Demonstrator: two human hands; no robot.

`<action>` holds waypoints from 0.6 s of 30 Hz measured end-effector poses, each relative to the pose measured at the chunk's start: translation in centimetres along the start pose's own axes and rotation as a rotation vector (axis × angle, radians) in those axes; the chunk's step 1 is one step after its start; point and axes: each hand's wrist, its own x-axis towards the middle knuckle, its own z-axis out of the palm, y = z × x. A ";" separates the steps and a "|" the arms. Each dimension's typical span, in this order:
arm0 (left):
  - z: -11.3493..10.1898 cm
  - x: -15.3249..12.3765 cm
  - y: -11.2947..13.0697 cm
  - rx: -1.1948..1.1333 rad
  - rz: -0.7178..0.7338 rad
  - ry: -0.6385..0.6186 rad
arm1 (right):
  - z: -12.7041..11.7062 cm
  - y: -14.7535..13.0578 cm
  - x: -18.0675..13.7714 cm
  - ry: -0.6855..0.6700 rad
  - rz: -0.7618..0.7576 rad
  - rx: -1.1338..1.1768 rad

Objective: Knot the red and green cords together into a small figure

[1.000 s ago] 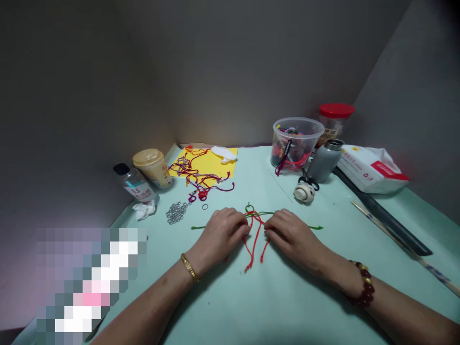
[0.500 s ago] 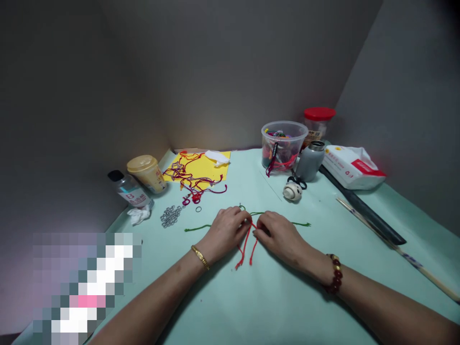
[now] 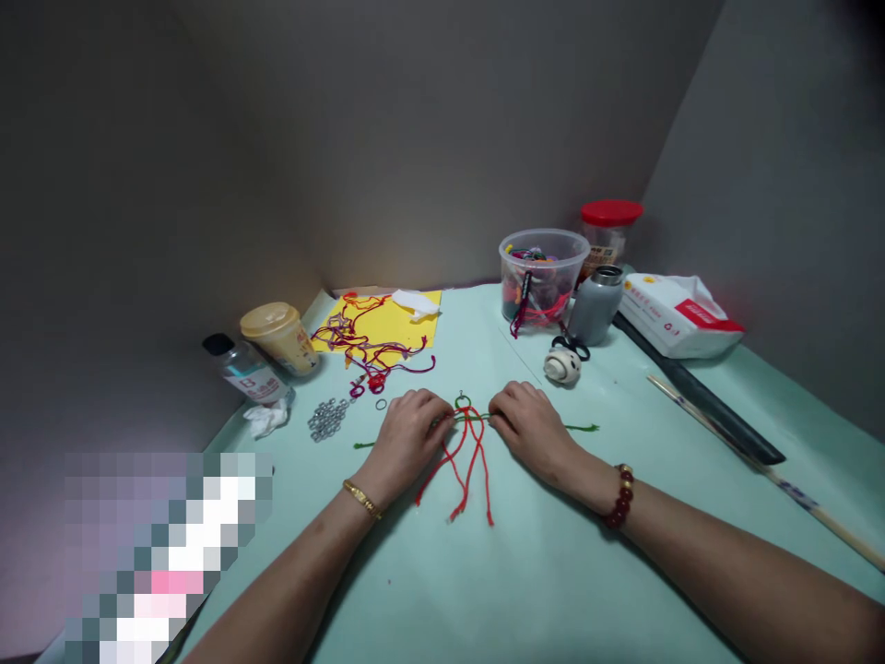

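Observation:
A green cord (image 3: 579,427) lies left to right across the pale green table (image 3: 525,572), looped through a small metal ring (image 3: 463,403). Red cords (image 3: 472,466) hang from the ring toward me in several strands. My left hand (image 3: 407,438) pinches the green cord just left of the ring, fingers curled. My right hand (image 3: 529,426) pinches the same cord just right of the ring. The cord's ends stick out past both hands. A gold bangle is on my left wrist, a red bead bracelet on my right.
A yellow sheet with tangled cords (image 3: 377,346), a pile of metal rings (image 3: 326,418), a lidded cup (image 3: 280,337) and a small bottle (image 3: 245,371) stand at the left. A clear tub (image 3: 543,272), grey flask (image 3: 595,304), scissors (image 3: 568,361), white packet (image 3: 681,315) and long sticks (image 3: 753,466) are at the right.
Both hands moved apart and slightly away from me along the green cord, uncovering the ring. The red strands now lie spread out below it.

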 end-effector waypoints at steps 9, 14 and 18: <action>0.8 0.0 -0.1 0.044 0.028 -0.031 | 0.1 -0.6 -0.4 -0.022 -0.097 -0.002; -1.3 -1.4 0.4 -0.058 -0.031 -0.024 | -1.0 -1.4 -1.3 0.011 -0.144 0.088; -2.2 -4.2 1.5 -0.063 -0.090 -0.118 | -1.6 -2.6 -2.4 -0.060 -0.270 0.165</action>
